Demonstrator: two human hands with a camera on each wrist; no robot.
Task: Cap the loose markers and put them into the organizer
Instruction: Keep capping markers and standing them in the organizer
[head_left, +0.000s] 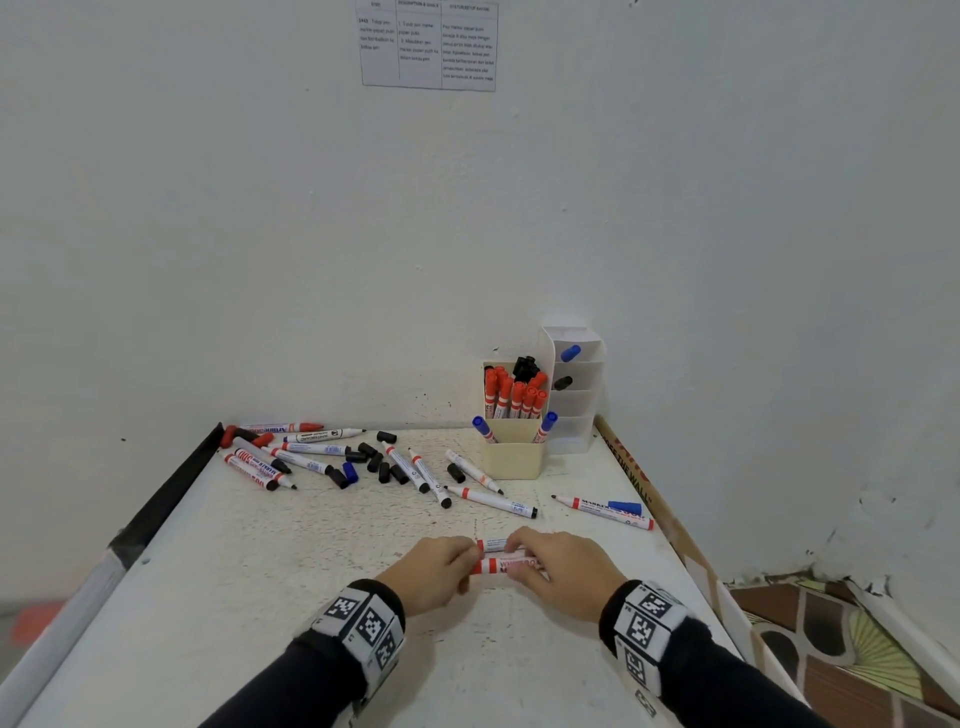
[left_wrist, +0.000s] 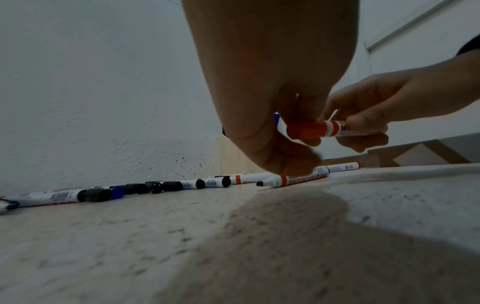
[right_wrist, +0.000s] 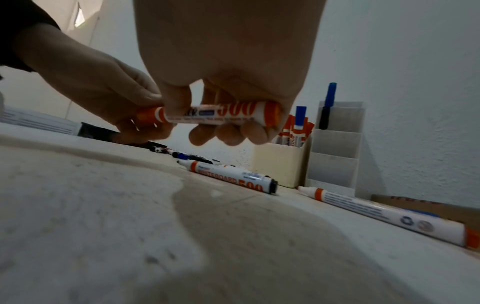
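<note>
Low over the front middle of the white table (head_left: 311, 597), both hands hold one red whiteboard marker (head_left: 506, 565) level. My left hand (head_left: 441, 566) pinches its red cap (left_wrist: 305, 131). My right hand (head_left: 561, 561) curls round the white barrel (right_wrist: 221, 115). A second red-banded marker piece (head_left: 491, 545) shows just behind the fingers; what holds it is hidden. The cream organizer box (head_left: 511, 457) stands at the back right with several red-capped markers and two blue-capped ones in it.
Several uncapped markers (head_left: 291, 457) and loose black caps (head_left: 374, 457) lie at the back left and middle. One uncapped marker (head_left: 493, 500) lies just beyond my hands, another with a blue cap (head_left: 625, 506) to the right. A translucent tiered holder (head_left: 576, 395) adjoins the box. Cardboard (head_left: 639, 483) lines the right edge.
</note>
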